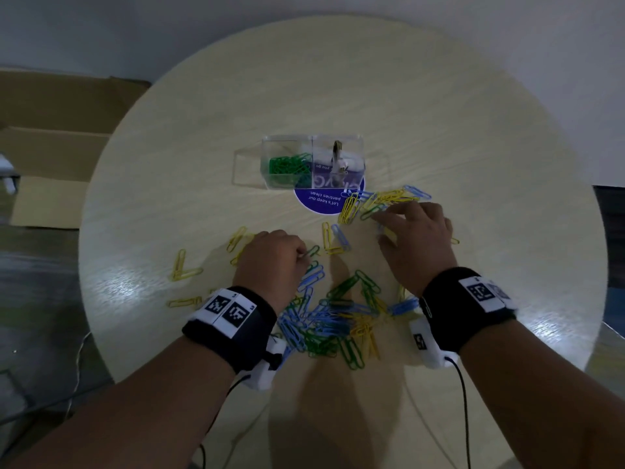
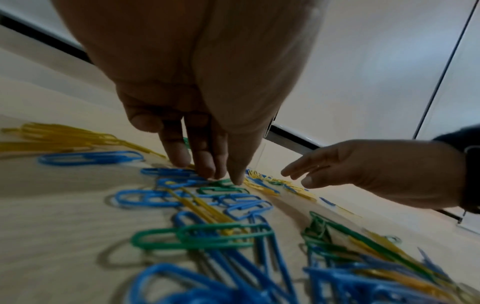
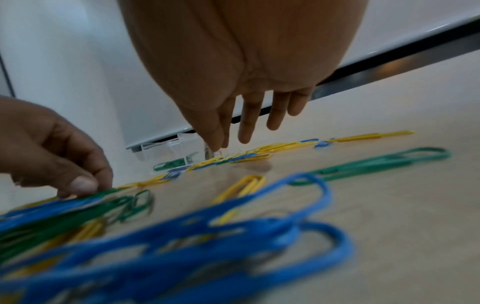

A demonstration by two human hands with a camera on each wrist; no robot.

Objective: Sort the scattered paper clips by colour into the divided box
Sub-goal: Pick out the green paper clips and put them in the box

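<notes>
On the floor left of the round tabletop (image 1: 439, 106) lay flattened cardboard (image 1: 57, 137). Toward the tabletop's left edge a few yellow clips (image 1: 182, 265) lay scattered singly, apart from the rest. The left hand (image 1: 270, 262) rested knuckles-up a little left of the tabletop's middle, its fingers (image 2: 179, 152) bent down to the surface with the tips pressed together on a green clip (image 1: 313, 251); the wrist view showed thumb and fingertips meeting at that clip, though blur hid whether it was lifted. Just behind the hand, near the tabletop's near edge, sat the big tangled heap of blue, green and yellow clips (image 1: 334, 319), reaching across between both wrists. Past the middle, toward the far edge, stood the clear divided box (image 1: 313, 162): its left compartment held green clips (image 1: 287, 165), the one to its right something pale I could not identify. The box stood partly on a blue round sticker (image 1: 324, 201). Right of that sticker lay a smaller cluster of yellow, blue and green clips (image 1: 382, 201). The right hand (image 1: 416, 242) hovered over that cluster's near side, fingers (image 3: 246, 123) spread and extended, thumb and forefinger tips down among the clips; whether they pinched one could not be told.
</notes>
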